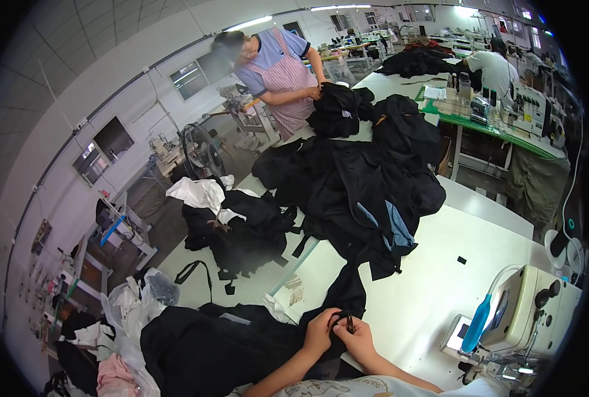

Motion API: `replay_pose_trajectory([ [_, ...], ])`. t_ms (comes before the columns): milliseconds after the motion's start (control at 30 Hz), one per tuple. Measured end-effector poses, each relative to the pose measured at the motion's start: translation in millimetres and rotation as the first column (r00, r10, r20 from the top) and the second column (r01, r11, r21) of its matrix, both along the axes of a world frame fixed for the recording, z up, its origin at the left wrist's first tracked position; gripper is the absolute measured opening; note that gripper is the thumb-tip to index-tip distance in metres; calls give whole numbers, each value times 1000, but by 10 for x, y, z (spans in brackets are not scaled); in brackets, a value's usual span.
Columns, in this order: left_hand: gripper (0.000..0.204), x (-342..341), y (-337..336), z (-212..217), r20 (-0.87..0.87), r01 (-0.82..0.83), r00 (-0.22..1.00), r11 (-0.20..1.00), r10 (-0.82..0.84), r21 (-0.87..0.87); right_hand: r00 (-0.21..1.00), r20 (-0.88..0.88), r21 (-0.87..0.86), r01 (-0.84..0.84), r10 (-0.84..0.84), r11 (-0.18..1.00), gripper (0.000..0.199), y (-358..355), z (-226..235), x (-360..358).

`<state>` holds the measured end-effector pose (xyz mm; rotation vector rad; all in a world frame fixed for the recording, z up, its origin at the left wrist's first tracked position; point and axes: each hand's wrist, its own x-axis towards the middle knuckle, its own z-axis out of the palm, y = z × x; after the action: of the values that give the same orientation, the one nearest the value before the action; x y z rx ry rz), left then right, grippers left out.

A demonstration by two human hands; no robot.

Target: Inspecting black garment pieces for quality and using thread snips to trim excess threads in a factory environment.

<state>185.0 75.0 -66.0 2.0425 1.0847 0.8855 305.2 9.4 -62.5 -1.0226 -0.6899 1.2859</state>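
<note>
- While the white table (407,304) spreads ahead and right of the fingers, piled black garments (347,178) hide its far part.
- Black cloth mass (201,347): left of the fingers; lower edge cut off.
- Sewing machine (529,308): right of the fingers, fading into the dark rim.
- Held black fabric (344,291): at and ahead of the fingers; folds obscure its outline.
- Left hand (320,332): fingertips pinched on this fabric.
- Right hand (357,339): fingers closed around a small dark tool (350,323), kind unclear.

A single fisheye view, worn on the head, looks down and forward from close above the left grip (319,333) and right grip (358,339), across the tabletop (440,284) beyond them.
</note>
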Motion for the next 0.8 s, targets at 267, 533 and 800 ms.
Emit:
replay_pose_trajectory([
  [267, 35, 1, 7, -2, 11, -4, 1000, 1000, 4, 20, 1000, -4, 17, -5, 5, 1000, 3, 9, -31, -15],
  [533, 38, -19, -9, -25, 15, 6, 1000, 1000, -7, 11, 1000, -22, 21, -6, 7, 1000, 4, -11, 45, -18],
  [800, 35, -1, 4, 9, 33, 10, 999, 1000, -10, 8, 1000, -30, 10, 6, -6, 1000, 5, 7, 76, -12],
])
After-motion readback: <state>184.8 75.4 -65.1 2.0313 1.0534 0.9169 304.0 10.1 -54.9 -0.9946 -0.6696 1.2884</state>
